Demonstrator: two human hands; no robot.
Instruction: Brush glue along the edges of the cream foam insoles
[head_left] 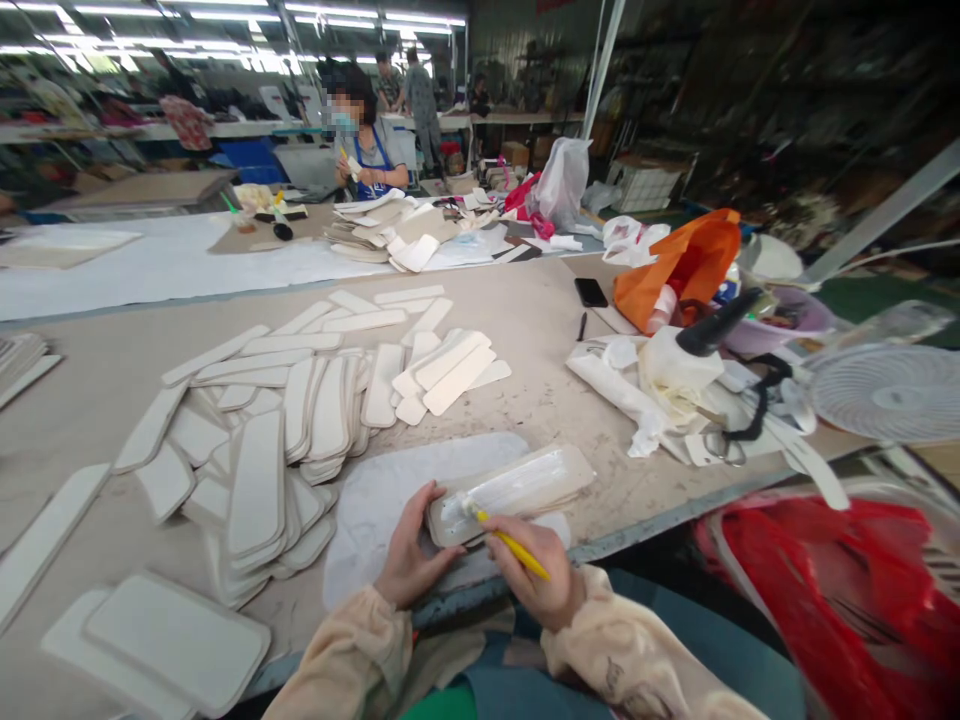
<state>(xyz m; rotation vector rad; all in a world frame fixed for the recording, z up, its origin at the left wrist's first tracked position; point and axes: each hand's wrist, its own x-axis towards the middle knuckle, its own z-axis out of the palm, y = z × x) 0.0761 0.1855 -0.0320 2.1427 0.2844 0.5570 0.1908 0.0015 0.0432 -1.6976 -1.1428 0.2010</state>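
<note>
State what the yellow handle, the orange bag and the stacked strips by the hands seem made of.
Yellow handle: probably plastic, smooth and evenly coloured. Orange bag: perhaps fabric or thin plastic, matte, with soft folds. Stacked strips: perhaps board, flat, crisp-edged; the top one shines, wet-looking and white.

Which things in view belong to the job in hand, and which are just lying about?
In use:
yellow-handled brush, in the right hand
stack of pale pieces, left hand at its end
white sheet beneath the stack
loose pale pieces, probably

Lying about, apparently:
black phone
orange bag
purple basin
</note>
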